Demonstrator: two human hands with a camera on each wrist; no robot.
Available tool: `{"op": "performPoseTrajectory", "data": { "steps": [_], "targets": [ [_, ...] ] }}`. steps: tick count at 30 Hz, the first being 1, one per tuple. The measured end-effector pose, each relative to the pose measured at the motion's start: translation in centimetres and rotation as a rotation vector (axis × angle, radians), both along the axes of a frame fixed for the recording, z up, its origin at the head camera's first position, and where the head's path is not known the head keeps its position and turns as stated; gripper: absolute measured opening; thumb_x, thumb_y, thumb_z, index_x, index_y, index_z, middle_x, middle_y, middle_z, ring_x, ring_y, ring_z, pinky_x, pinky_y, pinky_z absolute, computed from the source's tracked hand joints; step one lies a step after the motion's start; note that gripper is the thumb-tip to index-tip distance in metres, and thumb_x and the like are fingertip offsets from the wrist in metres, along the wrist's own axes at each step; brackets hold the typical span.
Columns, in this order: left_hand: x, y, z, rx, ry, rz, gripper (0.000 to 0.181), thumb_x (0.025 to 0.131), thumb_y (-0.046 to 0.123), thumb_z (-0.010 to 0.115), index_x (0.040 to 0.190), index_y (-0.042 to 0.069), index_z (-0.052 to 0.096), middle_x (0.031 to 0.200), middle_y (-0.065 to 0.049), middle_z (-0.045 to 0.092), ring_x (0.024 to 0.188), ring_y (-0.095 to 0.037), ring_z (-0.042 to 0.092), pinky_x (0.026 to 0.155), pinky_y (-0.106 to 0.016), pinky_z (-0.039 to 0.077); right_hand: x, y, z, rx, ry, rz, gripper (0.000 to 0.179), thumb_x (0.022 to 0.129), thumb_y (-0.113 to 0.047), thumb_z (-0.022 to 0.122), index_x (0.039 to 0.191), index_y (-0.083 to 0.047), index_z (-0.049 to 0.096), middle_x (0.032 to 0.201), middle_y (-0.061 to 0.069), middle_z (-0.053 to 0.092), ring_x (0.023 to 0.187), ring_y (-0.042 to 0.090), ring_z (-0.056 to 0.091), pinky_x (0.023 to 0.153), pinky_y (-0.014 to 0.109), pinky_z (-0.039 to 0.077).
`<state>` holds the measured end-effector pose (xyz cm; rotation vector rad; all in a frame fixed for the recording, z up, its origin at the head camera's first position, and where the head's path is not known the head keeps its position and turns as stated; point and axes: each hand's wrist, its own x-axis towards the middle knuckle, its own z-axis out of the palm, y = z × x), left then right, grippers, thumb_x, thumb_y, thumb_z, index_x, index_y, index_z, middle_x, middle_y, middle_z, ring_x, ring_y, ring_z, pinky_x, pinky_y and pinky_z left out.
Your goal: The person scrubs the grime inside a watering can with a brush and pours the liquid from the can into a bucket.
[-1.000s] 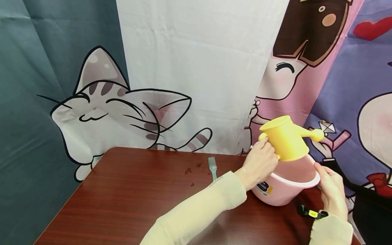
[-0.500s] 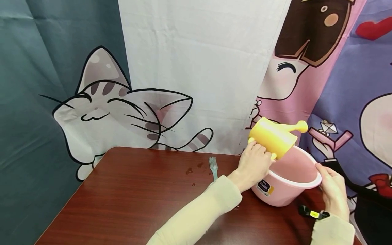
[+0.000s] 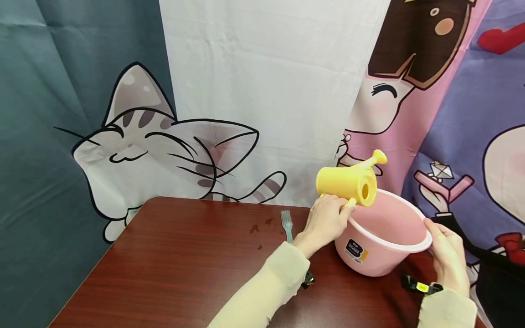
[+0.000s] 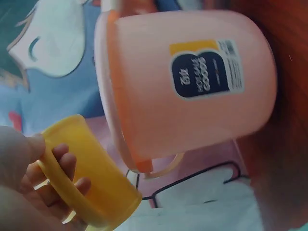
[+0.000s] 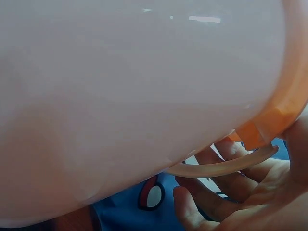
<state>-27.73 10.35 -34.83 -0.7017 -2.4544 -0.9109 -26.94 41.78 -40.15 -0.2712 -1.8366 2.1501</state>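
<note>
My left hand (image 3: 328,218) grips the handle of a yellow toy watering can (image 3: 342,182). The can lies on its side in the air by the left rim of a pink bucket (image 3: 371,257). Its spout slants up to the right, and a round hole shows in its right end. In the left wrist view, curled fingers (image 4: 62,159) wrap the can's handle (image 4: 70,190). My right hand (image 3: 447,250) holds the bucket's right rim with the thumb on top. The right wrist view shows its other fingers below the rim, around the curved bail handle (image 5: 226,166). The bucket's bottom inside is hidden.
A pale blue fork (image 3: 287,224) lies near the back edge of the brown table (image 3: 172,264), its handle partly behind the left arm. Small wet spots (image 3: 254,229) dot the wood beside it. A cartoon-printed cloth (image 3: 262,91) hangs behind the table.
My left hand has drawn the watering can leftward from over the bucket's mouth to its left rim. The can has turned, so its holed end now shows. The right hand and bucket have barely moved.
</note>
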Motion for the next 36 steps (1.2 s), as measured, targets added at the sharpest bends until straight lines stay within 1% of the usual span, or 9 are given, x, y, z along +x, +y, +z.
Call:
{"op": "performPoseTrajectory", "data": {
  "steps": [2,4,9,14,20,24,27,33,36],
  "targets": [
    [0.0,-0.6,-0.2,0.150,-0.098,-0.041,0.040,0.101,0.038,0.052,0.065,0.022,0.054,0.060,0.009,0.042,0.065,-0.007,0.048,0.060,-0.020,0.039,0.0,0.0,0.0,0.003,-0.002,0.000,0.018,0.094,-0.021,0.067,0.078,-0.018,0.075,0.069,-0.005,0.065,0.060,0.005,0.060,0.055,0.018,0.047],
    [0.0,-1.3,-0.5,0.297,-0.203,-0.074,0.037,0.101,0.039,0.052,0.071,0.020,0.063,0.061,0.009,0.046,0.063,-0.007,0.047,0.056,-0.021,0.039,0.0,0.0,0.0,0.008,-0.003,-0.002,0.018,0.094,-0.021,0.067,0.078,-0.018,0.075,0.068,-0.004,0.065,0.060,0.005,0.059,0.055,0.018,0.047],
    [0.0,-3.4,-1.6,0.538,-0.350,-0.112,0.034,0.101,0.037,0.053,0.098,0.011,0.074,0.082,0.003,0.067,0.079,-0.008,0.059,0.071,-0.025,0.046,-0.1,0.0,0.1,0.018,-0.001,-0.006,0.018,0.094,-0.022,0.067,0.079,-0.018,0.075,0.068,-0.004,0.065,0.060,0.006,0.059,0.054,0.018,0.047],
    [0.1,-5.7,-3.3,0.685,-0.427,-0.146,0.035,0.101,0.034,0.054,0.095,0.005,0.072,0.088,-0.003,0.069,0.087,-0.012,0.062,0.083,-0.029,0.046,-0.2,0.1,0.2,0.034,-0.009,-0.021,0.018,0.093,-0.023,0.068,0.077,-0.018,0.074,0.067,-0.005,0.063,0.059,0.005,0.058,0.053,0.018,0.046],
    [0.6,-8.4,-5.3,0.783,-0.494,-0.139,0.036,0.101,0.032,0.054,0.095,0.000,0.070,0.090,-0.014,0.068,0.093,-0.025,0.059,0.085,-0.034,0.042,-0.1,0.1,0.1,0.027,-0.012,-0.028,0.018,0.093,-0.022,0.068,0.077,-0.019,0.074,0.068,-0.005,0.064,0.060,0.005,0.058,0.054,0.018,0.046],
    [0.9,-10.0,-6.3,0.807,-0.514,-0.127,0.034,0.102,0.029,0.054,0.096,-0.002,0.069,0.089,-0.012,0.065,0.091,-0.026,0.056,0.083,-0.037,0.042,-0.2,0.2,0.1,0.026,-0.016,-0.031,0.017,0.093,-0.023,0.068,0.077,-0.020,0.074,0.068,-0.005,0.064,0.060,0.005,0.058,0.054,0.017,0.046],
    [1.3,-11.0,-6.6,0.812,-0.541,-0.122,0.034,0.103,0.025,0.051,0.097,-0.004,0.067,0.089,-0.011,0.063,0.091,-0.027,0.055,0.085,-0.041,0.042,-0.1,0.2,0.1,0.010,-0.006,-0.031,0.018,0.093,-0.022,0.068,0.077,-0.020,0.074,0.069,-0.005,0.065,0.060,0.004,0.059,0.054,0.017,0.047],
    [3.1,-13.0,-6.0,0.816,-0.553,-0.105,0.033,0.104,0.017,0.047,0.098,-0.011,0.063,0.090,-0.019,0.063,0.094,-0.037,0.054,0.085,-0.042,0.042,-0.1,0.2,0.1,-0.015,0.010,-0.023,0.019,0.093,-0.019,0.067,0.076,-0.017,0.075,0.067,-0.004,0.065,0.058,0.005,0.059,0.053,0.018,0.046],
    [3.0,-14.3,-7.4,0.832,-0.554,-0.081,0.033,0.104,0.019,0.048,0.099,-0.009,0.064,0.090,-0.017,0.063,0.093,-0.034,0.055,0.084,-0.040,0.042,-0.2,0.0,0.0,-0.023,0.006,-0.020,0.019,0.093,-0.019,0.067,0.076,-0.015,0.075,0.066,-0.004,0.064,0.057,0.005,0.058,0.052,0.018,0.046]
  ]
}}
